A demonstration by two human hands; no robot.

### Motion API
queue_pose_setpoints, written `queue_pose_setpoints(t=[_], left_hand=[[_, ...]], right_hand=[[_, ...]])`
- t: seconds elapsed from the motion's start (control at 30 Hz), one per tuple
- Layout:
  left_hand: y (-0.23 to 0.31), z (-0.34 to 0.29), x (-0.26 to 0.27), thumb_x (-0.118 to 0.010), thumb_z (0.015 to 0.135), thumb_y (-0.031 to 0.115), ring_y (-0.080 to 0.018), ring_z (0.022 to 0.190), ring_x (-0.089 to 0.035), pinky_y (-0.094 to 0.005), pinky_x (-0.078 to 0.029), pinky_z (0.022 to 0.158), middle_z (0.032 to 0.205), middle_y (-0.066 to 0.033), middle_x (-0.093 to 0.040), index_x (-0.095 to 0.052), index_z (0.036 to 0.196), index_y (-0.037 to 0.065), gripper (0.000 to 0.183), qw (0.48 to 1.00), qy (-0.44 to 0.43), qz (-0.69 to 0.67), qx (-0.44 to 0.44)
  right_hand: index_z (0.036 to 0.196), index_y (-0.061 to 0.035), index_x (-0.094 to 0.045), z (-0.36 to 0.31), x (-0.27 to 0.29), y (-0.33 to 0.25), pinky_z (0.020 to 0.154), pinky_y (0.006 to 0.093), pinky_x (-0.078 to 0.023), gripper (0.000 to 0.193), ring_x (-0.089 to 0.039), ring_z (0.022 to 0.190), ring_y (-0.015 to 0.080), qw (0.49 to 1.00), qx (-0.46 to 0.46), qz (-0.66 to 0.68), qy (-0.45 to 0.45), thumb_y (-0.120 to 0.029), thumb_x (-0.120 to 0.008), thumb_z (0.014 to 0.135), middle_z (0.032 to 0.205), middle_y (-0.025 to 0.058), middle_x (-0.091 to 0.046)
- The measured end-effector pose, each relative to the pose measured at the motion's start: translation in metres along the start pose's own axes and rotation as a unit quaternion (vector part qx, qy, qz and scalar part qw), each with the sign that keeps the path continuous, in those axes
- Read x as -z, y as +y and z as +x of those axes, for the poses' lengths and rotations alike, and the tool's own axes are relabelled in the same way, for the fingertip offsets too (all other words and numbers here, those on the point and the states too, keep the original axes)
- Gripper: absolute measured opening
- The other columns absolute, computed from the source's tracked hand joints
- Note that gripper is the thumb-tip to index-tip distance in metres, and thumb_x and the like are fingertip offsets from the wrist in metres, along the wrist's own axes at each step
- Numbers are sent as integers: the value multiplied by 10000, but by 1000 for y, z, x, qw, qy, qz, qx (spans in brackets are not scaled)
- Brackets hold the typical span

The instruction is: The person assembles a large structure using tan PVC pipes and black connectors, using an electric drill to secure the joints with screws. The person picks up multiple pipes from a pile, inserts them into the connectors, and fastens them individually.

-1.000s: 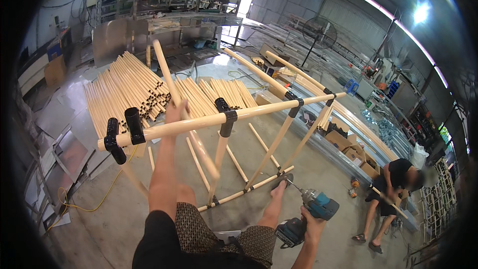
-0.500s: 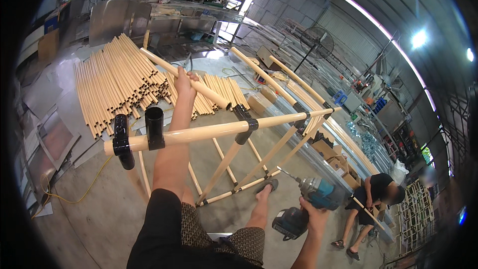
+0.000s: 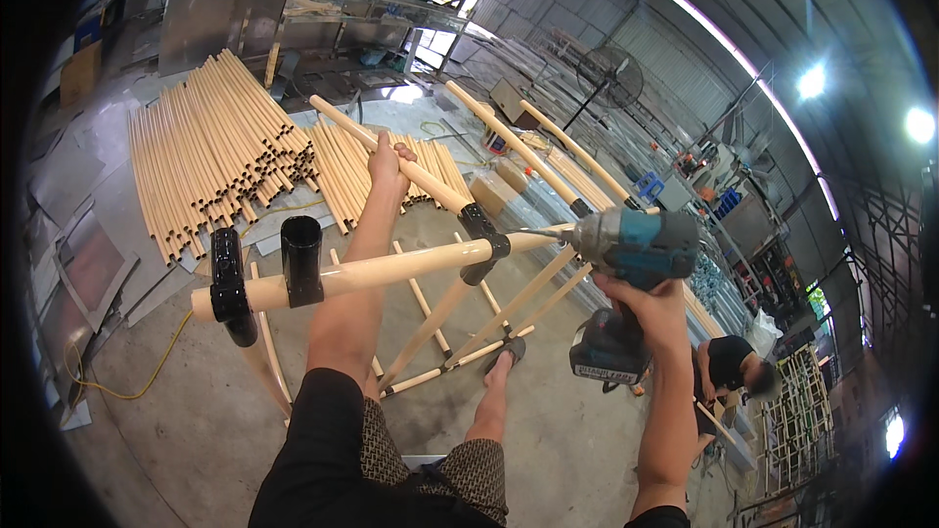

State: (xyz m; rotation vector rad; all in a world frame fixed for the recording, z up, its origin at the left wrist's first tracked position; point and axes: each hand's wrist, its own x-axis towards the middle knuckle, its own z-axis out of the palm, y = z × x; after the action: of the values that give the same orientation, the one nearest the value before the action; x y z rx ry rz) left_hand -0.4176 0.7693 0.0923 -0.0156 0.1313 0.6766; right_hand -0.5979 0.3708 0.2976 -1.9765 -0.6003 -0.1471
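My left hand [image 3: 389, 164] grips a cream pipe [image 3: 437, 188] in its closed fingers. The pipe's lower end meets the mouth of a black pipe joint [image 3: 481, 233]; how deep it sits, I cannot tell. This joint is clamped around a long cream rail [image 3: 391, 269] of a pipe frame. Wrapped around the handle of a teal and black cordless drill [image 3: 636, 242], my right hand [image 3: 641, 305] holds it to the right of the joint. The drill's long bit points left, its tip close to the joint. Two black joints [image 3: 302, 259] with nothing in their sockets stand at the rail's left end.
A large pile of cream pipes [image 3: 210, 152] lies at the far left, with a smaller stack [image 3: 342, 171] beside it. Two uprights [image 3: 509, 142] rise from the frame's far end. A yellow cable [image 3: 161, 372] crosses the floor. At the right a co-worker [image 3: 734, 367] bends over.
The cream pipe's lower end has come down to the black joint. My right hand has raised the drill up and inward, bringing its bit close to that joint.
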Motion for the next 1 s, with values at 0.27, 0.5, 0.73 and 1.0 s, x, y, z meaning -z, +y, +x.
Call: queue_pose_setpoints(t=[0.27, 0.5, 0.73, 1.0], left_hand=[[-3, -18, -29, -562, 1006, 226, -135, 567, -442, -288, -449, 513, 737, -48, -444, -391, 1070, 46, 256, 990, -50, 100, 83], [4, -48, -29, -569, 995, 219, -217, 663, -584, -404, -559, 642, 793, -87, -530, -390, 1120, 10, 302, 947, -117, 280, 105], [-1, -65, -37, -528, 981, 187, -240, 714, -648, -415, -616, 660, 842, -88, -549, -394, 1156, 16, 279, 920, -154, 348, 93], [7, -78, -48, -545, 977, 208, -236, 743, -632, -429, -604, 680, 882, -91, -534, -413, 1194, 19, 316, 913, -146, 374, 69]], right_hand=[[1016, -9, -662, 48, -15, -28, 519, 236, -456, 401, -609, 635, 83, 992, 32, -73, -93, -18, -869, 673, 851, 39, -707], [972, -14, -698, 58, -20, -57, 489, 215, -413, 324, -542, 560, 41, 980, 14, -147, -136, -79, -858, 699, 785, -3, -691], [1030, -9, -656, 70, -18, -63, 536, 221, -461, 411, -605, 652, 66, 979, -30, -123, -161, -50, -868, 680, 867, 31, -707], [1089, -5, -640, 83, -22, -72, 648, 251, -506, 402, -624, 754, 93, 960, 36, -179, -210, -10, -824, 732, 894, 32, -689]])
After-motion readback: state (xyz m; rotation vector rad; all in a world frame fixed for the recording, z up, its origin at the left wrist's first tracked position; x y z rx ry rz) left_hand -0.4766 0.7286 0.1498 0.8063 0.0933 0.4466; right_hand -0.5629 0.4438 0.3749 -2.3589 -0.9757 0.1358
